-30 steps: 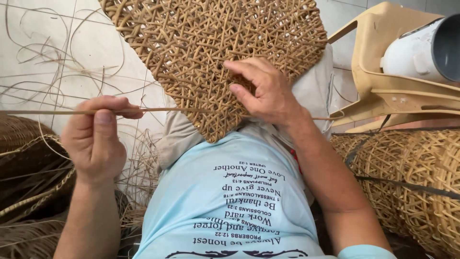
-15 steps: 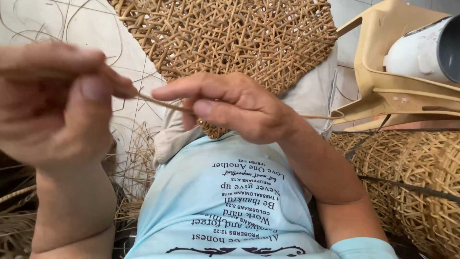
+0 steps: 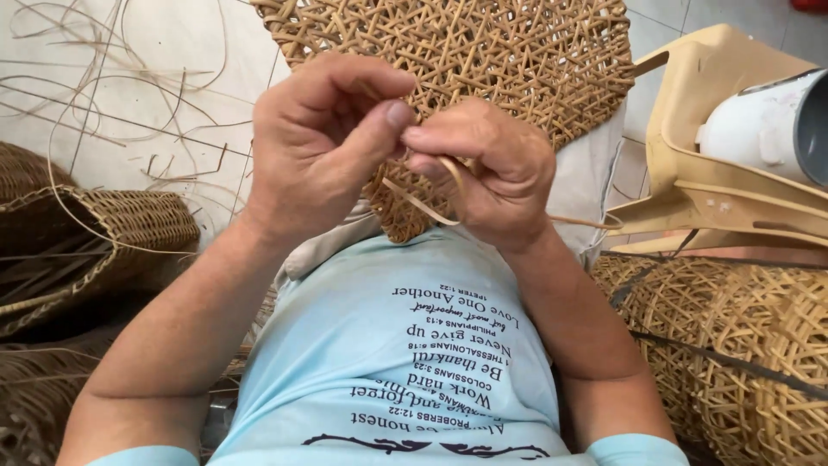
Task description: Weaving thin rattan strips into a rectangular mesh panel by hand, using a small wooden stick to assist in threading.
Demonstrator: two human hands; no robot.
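Note:
A round open-weave rattan panel (image 3: 517, 60) rests on my lap, tilted up against my knees. A thin flat rattan strip (image 3: 423, 205) loops below my fingers and trails off to the right. My left hand (image 3: 323, 142) pinches the strip between thumb and forefinger just in front of the panel's lower edge. My right hand (image 3: 487, 173) touches the left one and grips the same strip with its fingertips. Where the strip meets the weave is hidden behind both hands.
A woven basket (image 3: 95, 237) lies at my left, with loose rattan strands (image 3: 129, 103) scattered on the tiled floor. At my right stand a beige plastic chair (image 3: 716, 190) bearing a white pipe (image 3: 768, 129) and open-weave baskets (image 3: 759, 345).
My left hand has come in from the left side to meet my right hand at the panel's lower edge. The strip, earlier stretched out straight, now loops between the two hands.

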